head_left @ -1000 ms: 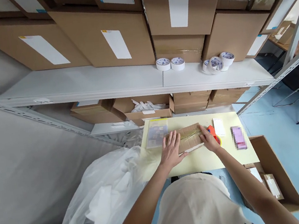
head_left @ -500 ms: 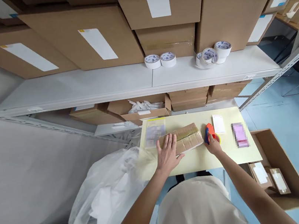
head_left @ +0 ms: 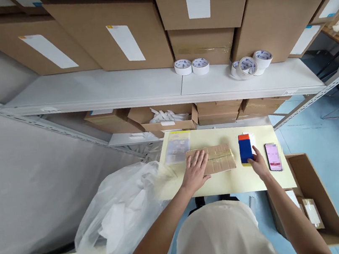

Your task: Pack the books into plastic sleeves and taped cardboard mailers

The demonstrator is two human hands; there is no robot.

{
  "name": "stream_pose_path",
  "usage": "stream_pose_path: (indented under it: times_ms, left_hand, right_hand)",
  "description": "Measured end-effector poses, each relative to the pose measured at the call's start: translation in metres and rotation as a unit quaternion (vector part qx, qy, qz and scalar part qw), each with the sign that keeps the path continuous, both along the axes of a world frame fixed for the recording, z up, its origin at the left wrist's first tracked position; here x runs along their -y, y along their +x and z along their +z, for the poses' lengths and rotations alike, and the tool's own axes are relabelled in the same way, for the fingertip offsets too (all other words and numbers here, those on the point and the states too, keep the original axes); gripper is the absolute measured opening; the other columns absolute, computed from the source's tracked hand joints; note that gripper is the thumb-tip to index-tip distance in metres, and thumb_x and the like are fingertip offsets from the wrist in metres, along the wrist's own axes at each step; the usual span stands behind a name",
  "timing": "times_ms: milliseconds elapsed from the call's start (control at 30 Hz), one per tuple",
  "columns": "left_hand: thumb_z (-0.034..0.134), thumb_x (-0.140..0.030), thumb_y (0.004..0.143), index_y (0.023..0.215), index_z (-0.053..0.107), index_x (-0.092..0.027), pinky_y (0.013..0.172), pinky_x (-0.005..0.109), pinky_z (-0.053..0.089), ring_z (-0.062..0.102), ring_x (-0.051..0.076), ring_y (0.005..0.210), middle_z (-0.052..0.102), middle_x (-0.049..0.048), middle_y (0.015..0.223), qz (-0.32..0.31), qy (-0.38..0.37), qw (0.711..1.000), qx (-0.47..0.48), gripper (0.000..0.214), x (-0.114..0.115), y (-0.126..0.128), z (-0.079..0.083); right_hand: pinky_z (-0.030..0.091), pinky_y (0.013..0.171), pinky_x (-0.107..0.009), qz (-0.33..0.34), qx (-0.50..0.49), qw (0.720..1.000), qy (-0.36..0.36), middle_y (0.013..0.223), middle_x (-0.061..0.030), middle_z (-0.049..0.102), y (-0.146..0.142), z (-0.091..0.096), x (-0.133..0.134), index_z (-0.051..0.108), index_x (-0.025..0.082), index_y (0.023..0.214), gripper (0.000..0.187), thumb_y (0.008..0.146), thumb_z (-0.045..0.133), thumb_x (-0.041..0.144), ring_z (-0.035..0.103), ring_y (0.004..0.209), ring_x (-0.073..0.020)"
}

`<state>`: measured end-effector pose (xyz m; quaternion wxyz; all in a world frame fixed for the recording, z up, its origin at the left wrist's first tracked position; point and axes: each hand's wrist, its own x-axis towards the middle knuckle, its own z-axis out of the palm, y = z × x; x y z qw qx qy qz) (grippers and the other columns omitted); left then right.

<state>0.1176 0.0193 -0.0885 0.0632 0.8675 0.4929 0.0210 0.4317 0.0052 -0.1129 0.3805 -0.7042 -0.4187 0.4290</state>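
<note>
Currently left hand (head_left: pixel 196 170) lies flat, fingers spread, on the left end of the cardboard parcel (head_left: pixel 221 162). It sits mid table (head_left: pixel 222 185), long axis along the front edge. Right hand (head_left: pixel 259 165) touches the tape dispenser (head_left: pixel 245 150) just right of it; grip unclear.

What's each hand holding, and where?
Right hand grips the blue tape dispenser at its near end; left hand lies flat on the cardboard package.

A cream T-shirt (head_left: pixel 221 238) covers the chest, a bit of dark print at its lower edge. Bare forearms run to the left hand (head_left: pixel 197 170) and right hand (head_left: pixel 259 165).
</note>
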Motion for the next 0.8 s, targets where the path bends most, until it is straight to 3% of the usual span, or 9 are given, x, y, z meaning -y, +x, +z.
stream_pose_path:
  times_ms: [167,267,367,467,567,633,700,800]
  left_hand:
    - [0.060,-0.051,0.084,0.156,0.011,-0.021,0.119,0.052,0.013,0.017,0.031,0.149,0.026,0.0115,0.160,-0.088,-0.002,0.996,0.020,0.091,0.008,-0.001,-0.002]
    - [0.060,-0.051,0.083,0.155,0.015,-0.021,0.119,0.052,0.011,0.017,0.030,0.149,0.026,0.0118,0.159,-0.110,-0.015,0.993,0.038,0.090,0.012,0.001,0.000]
    - [0.061,-0.057,0.080,0.154,0.022,-0.019,0.119,0.052,0.010,0.019,0.032,0.148,0.028,0.0135,0.159,-0.127,-0.042,0.988,0.071,0.092,0.013,0.001,0.006]
    - [0.061,-0.063,0.076,0.150,0.032,-0.017,0.118,0.053,0.013,0.026,0.033,0.145,0.037,0.0162,0.154,-0.119,-0.088,0.979,0.139,0.092,0.011,0.000,0.016]
    - [0.055,-0.062,0.081,0.140,0.049,-0.020,0.117,0.053,0.018,0.038,0.033,0.139,0.051,0.0133,0.145,-0.087,-0.144,0.951,0.258,0.073,0.009,-0.001,0.028]
    - [0.044,-0.060,0.088,0.127,0.061,-0.022,0.115,0.050,0.024,0.048,0.030,0.132,0.060,0.0100,0.135,-0.043,-0.189,0.912,0.361,0.057,0.008,0.001,0.035]
    - [0.037,-0.061,0.091,0.111,0.070,-0.022,0.110,0.044,0.034,0.057,0.028,0.121,0.069,0.0088,0.120,0.037,-0.242,0.846,0.474,0.055,0.005,0.005,0.039]
    - [0.052,-0.066,0.082,0.095,0.072,-0.018,0.095,0.038,0.047,0.067,0.027,0.102,0.075,0.0091,0.098,0.176,-0.361,0.683,0.610,0.054,0.000,0.014,0.041]
  right_hand:
    - [0.050,0.070,-0.031,-0.044,-0.057,0.989,0.127,0.096,-0.0064,0.071,0.003,0.072,0.004,0.062,0.017,0.115,0.046,0.073,0.054,0.036,0.063,0.083,-0.0222]
    - [0.049,0.065,-0.031,-0.010,-0.073,0.992,0.104,0.086,-0.0062,0.071,-0.018,0.102,-0.004,0.068,0.018,0.092,0.039,0.076,0.060,0.052,0.062,0.076,-0.0220]
    - [0.048,0.061,-0.030,0.057,-0.100,0.991,0.064,0.076,-0.0048,0.069,-0.043,0.112,-0.013,0.069,0.018,0.084,0.048,0.069,0.069,0.063,0.060,0.068,-0.0199]
    - [0.048,0.061,-0.030,0.115,-0.105,0.987,0.044,0.072,-0.0035,0.068,-0.058,0.109,-0.016,0.069,0.018,0.080,0.053,0.065,0.070,0.069,0.060,0.065,-0.0183]
    - [0.049,0.063,-0.031,0.157,-0.079,0.984,0.037,0.073,-0.0041,0.069,-0.061,0.102,-0.015,0.069,0.017,0.078,0.055,0.066,0.067,0.071,0.061,0.066,-0.0186]
    - [0.050,0.065,-0.032,0.174,-0.057,0.982,0.039,0.076,-0.0050,0.070,-0.059,0.098,-0.013,0.069,0.018,0.080,0.056,0.068,0.065,0.072,0.062,0.068,-0.0198]
    - [0.051,0.066,-0.033,0.183,-0.039,0.981,0.043,0.078,-0.0058,0.071,-0.058,0.095,-0.012,0.069,0.018,0.082,0.057,0.069,0.062,0.073,0.063,0.070,-0.0209]
    - [0.052,0.068,-0.034,0.187,-0.020,0.981,0.053,0.082,-0.0072,0.072,-0.058,0.093,-0.011,0.069,0.018,0.083,0.058,0.071,0.060,0.074,0.065,0.072,-0.0223]
